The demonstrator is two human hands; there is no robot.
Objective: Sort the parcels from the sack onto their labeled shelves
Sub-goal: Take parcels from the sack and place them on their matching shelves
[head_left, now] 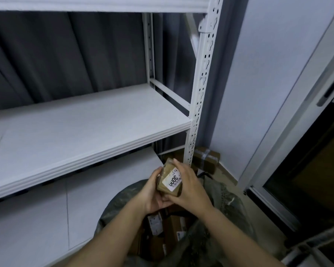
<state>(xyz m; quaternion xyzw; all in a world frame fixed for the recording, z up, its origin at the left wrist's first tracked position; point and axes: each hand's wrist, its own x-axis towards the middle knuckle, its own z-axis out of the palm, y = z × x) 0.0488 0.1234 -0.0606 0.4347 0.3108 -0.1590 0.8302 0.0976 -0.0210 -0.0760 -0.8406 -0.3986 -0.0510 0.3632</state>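
Holding the small brown parcel (170, 180) between both hands above the open sack (226, 207), you have your left hand (152, 193) cupped under its near left edge and your right hand (191, 187) curled over the right side, fingertips reaching its far corner — both hands are grasping it. The white label (173, 181) faces up but reads upside down to you and looks like a number beginning 300; the last digit is too blurred to tell, so a misread is the likeliest slip and would send it to the wrong shelf. Turning it to read could loosen that light grip, and a drop would put it back among the other parcels (174, 226) in the sack. From the left, the white metal shelf (75, 130) runs wide and bare where it shows, with a lower board (46, 218) beneath it and a dark curtain (56, 54) behind; no shelf labels are visible from here. Its slotted upright (199, 97) stands just beyond your hands — mind it when you lift. Farther right, a taped box (206, 157) lies on the floor by the wall, then a grey door frame (297, 116).
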